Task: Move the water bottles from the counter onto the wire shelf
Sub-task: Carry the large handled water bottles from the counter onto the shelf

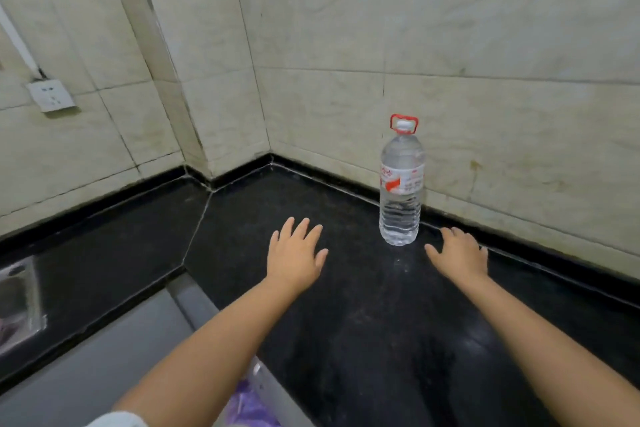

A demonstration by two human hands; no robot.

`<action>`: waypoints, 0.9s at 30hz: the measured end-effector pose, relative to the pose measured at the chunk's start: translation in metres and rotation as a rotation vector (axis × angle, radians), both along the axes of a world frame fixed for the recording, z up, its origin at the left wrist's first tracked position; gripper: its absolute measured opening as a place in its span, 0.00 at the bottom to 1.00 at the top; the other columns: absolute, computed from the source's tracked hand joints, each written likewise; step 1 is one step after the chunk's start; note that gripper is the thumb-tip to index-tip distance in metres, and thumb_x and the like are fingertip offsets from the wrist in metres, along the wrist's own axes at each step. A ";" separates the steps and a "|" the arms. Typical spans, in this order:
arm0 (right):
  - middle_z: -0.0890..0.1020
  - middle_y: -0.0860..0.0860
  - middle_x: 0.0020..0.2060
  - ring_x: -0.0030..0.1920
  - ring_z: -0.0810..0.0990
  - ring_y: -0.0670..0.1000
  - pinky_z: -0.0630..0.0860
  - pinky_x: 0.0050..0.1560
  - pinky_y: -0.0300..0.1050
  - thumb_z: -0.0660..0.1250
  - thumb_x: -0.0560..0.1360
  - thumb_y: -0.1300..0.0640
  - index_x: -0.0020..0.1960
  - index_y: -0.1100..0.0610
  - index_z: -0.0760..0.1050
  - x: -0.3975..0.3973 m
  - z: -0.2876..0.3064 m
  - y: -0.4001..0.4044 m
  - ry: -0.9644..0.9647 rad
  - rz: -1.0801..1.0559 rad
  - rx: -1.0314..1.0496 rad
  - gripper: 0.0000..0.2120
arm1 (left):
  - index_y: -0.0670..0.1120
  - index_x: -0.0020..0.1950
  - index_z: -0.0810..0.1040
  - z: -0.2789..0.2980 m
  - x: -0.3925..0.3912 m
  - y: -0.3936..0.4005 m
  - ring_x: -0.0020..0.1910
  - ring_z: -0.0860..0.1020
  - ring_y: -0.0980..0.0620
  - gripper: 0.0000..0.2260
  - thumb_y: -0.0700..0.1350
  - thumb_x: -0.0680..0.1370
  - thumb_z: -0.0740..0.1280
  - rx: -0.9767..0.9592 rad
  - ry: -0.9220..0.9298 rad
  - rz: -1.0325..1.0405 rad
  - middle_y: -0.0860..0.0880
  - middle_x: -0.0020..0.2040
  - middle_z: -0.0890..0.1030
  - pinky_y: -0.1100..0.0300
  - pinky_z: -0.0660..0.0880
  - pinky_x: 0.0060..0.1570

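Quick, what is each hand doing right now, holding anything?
Left hand: open, fingers spread, holding nothing.
Right hand: open, holding nothing, beside the water bottle on the counter.

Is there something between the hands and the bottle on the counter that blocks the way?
Nothing visible does. The bottle stands upright on the counter near the wall. The left hand and right hand are open, one on each side, with only bare counter before it. The wire shelf is not in view.
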State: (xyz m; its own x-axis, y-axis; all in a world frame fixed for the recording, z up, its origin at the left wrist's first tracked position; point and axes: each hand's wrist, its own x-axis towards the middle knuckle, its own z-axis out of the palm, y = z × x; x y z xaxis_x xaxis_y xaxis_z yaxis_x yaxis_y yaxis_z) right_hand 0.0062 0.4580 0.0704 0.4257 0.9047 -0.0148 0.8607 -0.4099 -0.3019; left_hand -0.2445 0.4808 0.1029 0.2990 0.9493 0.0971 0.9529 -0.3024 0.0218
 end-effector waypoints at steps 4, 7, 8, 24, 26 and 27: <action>0.65 0.54 0.71 0.71 0.63 0.55 0.62 0.70 0.57 0.59 0.77 0.46 0.71 0.59 0.62 0.009 -0.009 0.042 0.121 -0.086 0.019 0.27 | 0.50 0.75 0.55 0.025 0.046 0.080 0.76 0.49 0.46 0.25 0.54 0.79 0.56 0.084 -0.044 -0.167 0.48 0.76 0.55 0.51 0.51 0.73; 0.65 0.53 0.72 0.71 0.63 0.54 0.62 0.70 0.57 0.59 0.77 0.47 0.71 0.58 0.62 0.015 -0.015 0.068 0.143 -0.162 0.063 0.26 | 0.48 0.74 0.56 0.050 0.093 0.138 0.75 0.52 0.46 0.27 0.54 0.78 0.59 0.167 -0.101 -0.343 0.46 0.75 0.57 0.52 0.54 0.72; 0.64 0.53 0.72 0.72 0.62 0.54 0.61 0.70 0.57 0.60 0.77 0.47 0.71 0.58 0.61 0.016 -0.015 0.075 0.142 -0.185 0.065 0.27 | 0.47 0.74 0.56 0.059 0.108 0.152 0.75 0.52 0.46 0.28 0.53 0.78 0.60 0.184 -0.116 -0.399 0.46 0.75 0.57 0.52 0.54 0.71; 0.63 0.53 0.73 0.73 0.60 0.51 0.59 0.73 0.49 0.60 0.77 0.48 0.72 0.58 0.61 0.010 -0.023 0.143 0.093 -0.605 0.178 0.26 | 0.35 0.61 0.73 0.089 0.237 0.283 0.62 0.71 0.40 0.20 0.48 0.79 0.52 -0.183 -0.061 -0.768 0.36 0.64 0.73 0.53 0.69 0.58; 0.64 0.54 0.72 0.73 0.60 0.51 0.59 0.73 0.48 0.60 0.77 0.49 0.72 0.59 0.61 0.009 -0.022 0.147 0.101 -0.620 0.181 0.27 | 0.36 0.63 0.70 0.078 0.226 0.284 0.63 0.67 0.41 0.21 0.48 0.79 0.51 -0.085 -0.081 -0.814 0.38 0.64 0.70 0.52 0.67 0.59; 0.64 0.54 0.72 0.73 0.60 0.52 0.59 0.73 0.47 0.60 0.77 0.49 0.72 0.59 0.61 0.007 -0.023 0.149 0.107 -0.623 0.175 0.27 | 0.37 0.65 0.68 0.074 0.218 0.284 0.64 0.66 0.41 0.20 0.48 0.79 0.51 -0.032 -0.109 -0.836 0.39 0.64 0.69 0.51 0.67 0.59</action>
State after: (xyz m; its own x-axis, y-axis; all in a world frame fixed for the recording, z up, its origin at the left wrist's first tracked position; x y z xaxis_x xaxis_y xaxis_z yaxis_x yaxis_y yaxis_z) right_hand 0.0133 0.6068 0.0479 0.8752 0.4823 0.0386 0.4394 -0.7590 -0.4804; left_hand -0.0268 0.7652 0.1766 0.8952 0.4220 0.1433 0.4072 -0.9052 0.1215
